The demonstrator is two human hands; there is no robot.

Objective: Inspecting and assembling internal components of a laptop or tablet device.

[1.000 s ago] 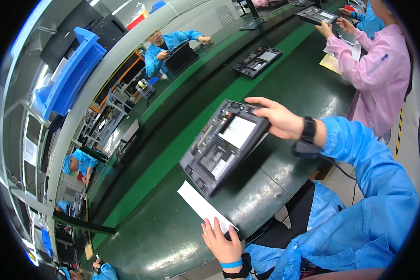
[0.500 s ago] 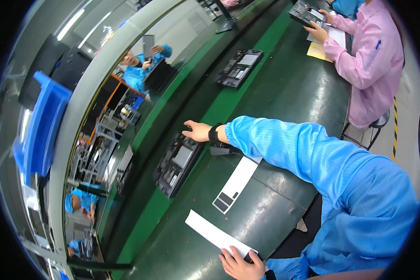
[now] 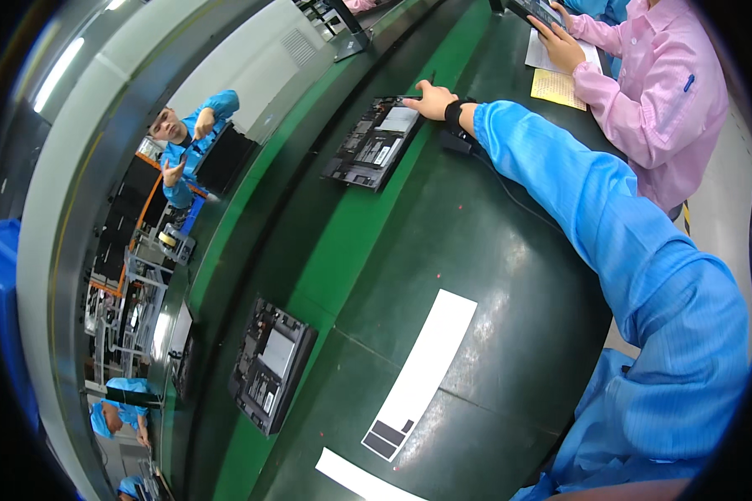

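Note:
My right hand [image 3: 434,101] reaches far out to an opened laptop base [image 3: 372,144] on the green strip of the bench. Its thumb and fingers close round the far right corner of that base. A black wrist strap [image 3: 454,113] with a dark cable sits on this wrist. The base shows a black battery and a silvery rectangular part. Closer to me, a second opened laptop base [image 3: 273,361] lies at an angle, untouched. My left hand is out of view. A white strip with dark patches [image 3: 430,363] lies on the bench, and another white strip [image 3: 363,478] shows at the lower edge.
At the upper right a person in a pink coat [image 3: 664,92] holds a dark device [image 3: 536,12] over white and yellow papers [image 3: 558,88]. Along the left runs a pale curved frame [image 3: 54,217] with a reflective panel behind it. A blue bin [image 3: 7,301] stands at far left.
My right hand has moved from the nearer laptop base to the farther one. My left hand, earlier on the lower white strip, has left the view. The view has shifted.

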